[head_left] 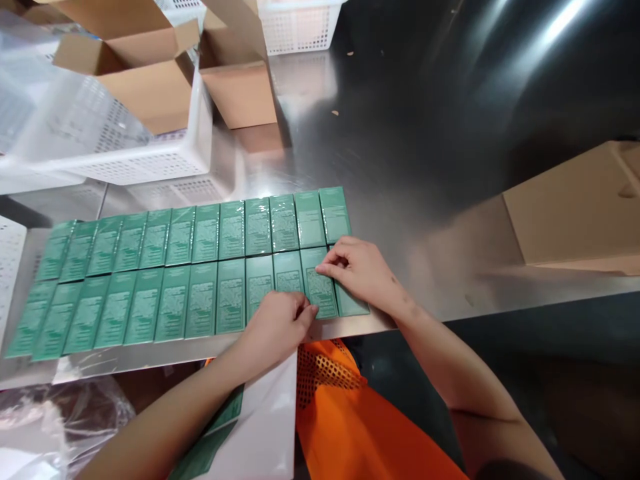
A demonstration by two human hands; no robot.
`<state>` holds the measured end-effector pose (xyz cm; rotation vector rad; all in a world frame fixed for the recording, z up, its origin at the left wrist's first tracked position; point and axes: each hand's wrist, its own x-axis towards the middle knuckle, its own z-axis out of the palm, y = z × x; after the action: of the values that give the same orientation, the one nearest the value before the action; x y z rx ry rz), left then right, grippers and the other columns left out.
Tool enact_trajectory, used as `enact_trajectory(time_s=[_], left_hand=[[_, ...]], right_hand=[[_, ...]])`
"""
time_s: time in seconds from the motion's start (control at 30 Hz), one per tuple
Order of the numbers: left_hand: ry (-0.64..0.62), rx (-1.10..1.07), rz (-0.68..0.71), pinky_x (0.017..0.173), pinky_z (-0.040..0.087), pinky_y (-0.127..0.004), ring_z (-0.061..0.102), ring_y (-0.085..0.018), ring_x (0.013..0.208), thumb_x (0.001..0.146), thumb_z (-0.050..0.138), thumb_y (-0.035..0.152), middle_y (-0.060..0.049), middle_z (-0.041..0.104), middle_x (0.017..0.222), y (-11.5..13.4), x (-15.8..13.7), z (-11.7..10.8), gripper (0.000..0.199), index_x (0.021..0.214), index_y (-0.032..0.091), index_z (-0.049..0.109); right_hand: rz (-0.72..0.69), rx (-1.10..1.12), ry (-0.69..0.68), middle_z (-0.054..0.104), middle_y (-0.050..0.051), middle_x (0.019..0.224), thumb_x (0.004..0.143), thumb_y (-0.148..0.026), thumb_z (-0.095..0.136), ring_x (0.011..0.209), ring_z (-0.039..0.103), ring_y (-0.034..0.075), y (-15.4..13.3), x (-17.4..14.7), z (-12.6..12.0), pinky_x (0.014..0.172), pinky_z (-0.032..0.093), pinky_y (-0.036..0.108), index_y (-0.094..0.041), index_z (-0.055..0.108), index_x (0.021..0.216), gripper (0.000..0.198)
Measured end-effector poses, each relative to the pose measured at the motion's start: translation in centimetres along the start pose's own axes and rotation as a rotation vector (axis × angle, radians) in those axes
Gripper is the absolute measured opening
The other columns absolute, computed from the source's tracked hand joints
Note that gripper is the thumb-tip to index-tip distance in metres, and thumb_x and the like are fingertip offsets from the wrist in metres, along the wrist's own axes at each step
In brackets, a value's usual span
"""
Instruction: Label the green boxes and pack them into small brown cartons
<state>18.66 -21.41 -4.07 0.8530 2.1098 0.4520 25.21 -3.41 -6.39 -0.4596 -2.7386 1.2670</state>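
Two long rows of green boxes point(231, 230) lie side by side on the metal table, their printed faces up and some with a glossy, film-like shine. Over the front row, near its right end, my left hand point(280, 323) is closed in a pinch at the lower part of a green box point(320, 287). My right hand point(363, 270) pinches thumb and forefinger together above the upper part of that same box, its palm over the end box point(353, 303). Whatever either hand's fingertips hold is too small to make out.
White perforated baskets point(170, 160) and open cardboard cartons point(150, 87) stand at the back left. Another cardboard carton point(575, 207) sits at the right. Below the table's front edge are a white sheet-like thing point(270, 420) with green parts and clear plastic wrap point(90, 413).
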Motion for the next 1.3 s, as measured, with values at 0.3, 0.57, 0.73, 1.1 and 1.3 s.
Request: enact_trajectory(time_s=[0.3, 0.57, 0.73, 1.1, 1.3], left_hand=[[-0.017, 0.016, -0.043, 0.056, 0.027, -0.029, 0.049, -0.016, 0.055, 0.089, 0.045, 0.036, -0.003, 0.061, 0.060, 0.1, 0.3, -0.1, 0.033, 0.060, 0.022, 0.052], [-0.014, 0.209, 0.023, 0.059, 0.027, -0.032, 0.058, -0.021, 0.060, 0.091, 0.042, 0.033, -0.008, 0.069, 0.066, 0.6, 0.6, -0.2, 0.036, 0.065, 0.021, 0.064], [-0.044, 0.239, 0.054, 0.058, 0.027, -0.033, 0.058, -0.021, 0.060, 0.094, 0.040, 0.037, -0.008, 0.069, 0.066, 0.3, 0.0, -0.5, 0.041, 0.065, 0.021, 0.064], [0.659, -0.113, 0.037, 0.055, 0.033, -0.027, 0.050, -0.014, 0.049, 0.093, 0.048, 0.053, 0.004, 0.054, 0.052, 1.1, -1.7, -9.4, 0.036, 0.075, 0.023, 0.055], [1.104, 0.071, 0.027, 0.061, 0.029, -0.029, 0.051, -0.017, 0.061, 0.096, 0.046, 0.042, 0.000, 0.058, 0.068, 1.9, 1.3, -10.2, 0.024, 0.089, 0.022, 0.057]], right_hand=[[0.003, -0.015, 0.017, 0.061, -0.001, 0.076, 0.082, -0.026, 0.076, 0.066, 0.055, 0.011, 0.2, -0.1, 0.3, 0.063, 0.040, 0.025, -0.020, 0.072, 0.071, 0.013], [-0.016, -0.050, 0.093, 0.058, 0.002, 0.092, 0.082, -0.026, 0.076, 0.064, 0.054, 0.010, 0.3, -1.1, 1.3, 0.066, 0.046, 0.027, -0.019, 0.072, 0.076, 0.010], [0.052, -0.066, 0.215, 0.051, 0.008, 0.116, 0.078, -0.028, 0.079, 0.066, 0.057, 0.012, 0.1, -1.7, 1.6, 0.067, 0.052, 0.033, -0.025, 0.047, 0.142, 0.072], [0.119, -0.244, 0.263, 0.059, 0.009, 0.097, 0.086, -0.040, 0.069, 0.078, 0.061, 0.023, -1.1, -1.1, 2.7, 0.070, 0.053, 0.039, -0.019, 0.063, 0.111, 0.033], [0.047, 0.590, 0.208, 0.063, 0.009, 0.110, 0.077, -0.050, 0.076, 0.086, 0.067, 0.022, -3.4, -2.9, 3.3, 0.077, 0.058, 0.039, -0.026, 0.037, 0.139, 0.077]])
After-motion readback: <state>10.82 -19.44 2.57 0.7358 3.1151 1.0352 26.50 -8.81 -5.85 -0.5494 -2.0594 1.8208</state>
